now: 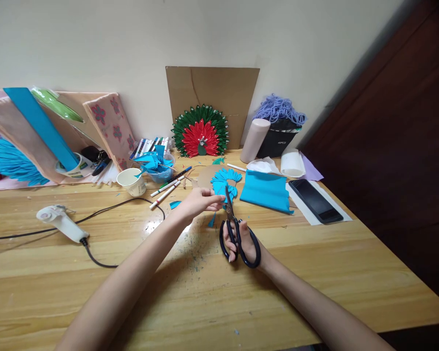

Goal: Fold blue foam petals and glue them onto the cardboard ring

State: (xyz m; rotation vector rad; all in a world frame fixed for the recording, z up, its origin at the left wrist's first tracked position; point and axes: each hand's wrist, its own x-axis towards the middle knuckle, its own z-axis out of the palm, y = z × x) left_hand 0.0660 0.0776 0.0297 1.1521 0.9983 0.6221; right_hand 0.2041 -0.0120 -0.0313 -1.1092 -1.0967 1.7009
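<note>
Both my forearms reach forward — my left hand point(198, 201) pinches with fingertips together, my right hand point(241, 240) curls, fingers threaded through handles.

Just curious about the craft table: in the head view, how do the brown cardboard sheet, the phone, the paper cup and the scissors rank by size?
1. Cardboard sheet
2. Phone
3. Scissors, nearer the camera, so unsure against the phone
4. Paper cup

Pale cream plastered wall point(296, 39), plain and evenly lit, running behind the work area. Long light-wood plank counter point(314, 292), glossy, with a bright sheen near its middle and specks of paint on the surface. Dark reddish-brown wooden panel point(406, 122) at the right, meeting the wall along a slanting edge and dropping into shadow below the counter's far corner. Flat brown cardboard sheet point(219, 92) propped upright against the wall.
</note>
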